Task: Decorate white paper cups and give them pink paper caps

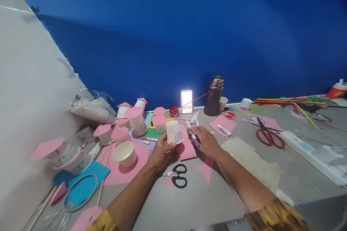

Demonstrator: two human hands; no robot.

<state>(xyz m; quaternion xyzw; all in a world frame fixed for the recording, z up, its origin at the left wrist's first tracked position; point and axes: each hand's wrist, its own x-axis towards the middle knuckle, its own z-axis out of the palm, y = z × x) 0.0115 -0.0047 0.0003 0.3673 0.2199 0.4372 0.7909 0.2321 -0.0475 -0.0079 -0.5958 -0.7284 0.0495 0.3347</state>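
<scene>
A white paper cup (173, 132) stands upside down in the grip of my left hand (162, 151). On its side are a window drawn in lines and a patch filled in purple. My right hand (207, 140) is closed around a white and purple marker (193, 138), just to the right of the cup. Beneath the cup and marker lies folded pink paper (187, 149). Small black-handled scissors (179, 176) rest on the table near my left wrist. An open paper cup (125, 154) stands to the left of my left hand.
Several cups with pink paper tops (137, 121) crowd the left side. A stack of cups (90, 111) lies behind them. A dark flask (213, 97) stands at the back. Red-handled scissors (269, 139) and a white power strip (311, 157) lie to the right.
</scene>
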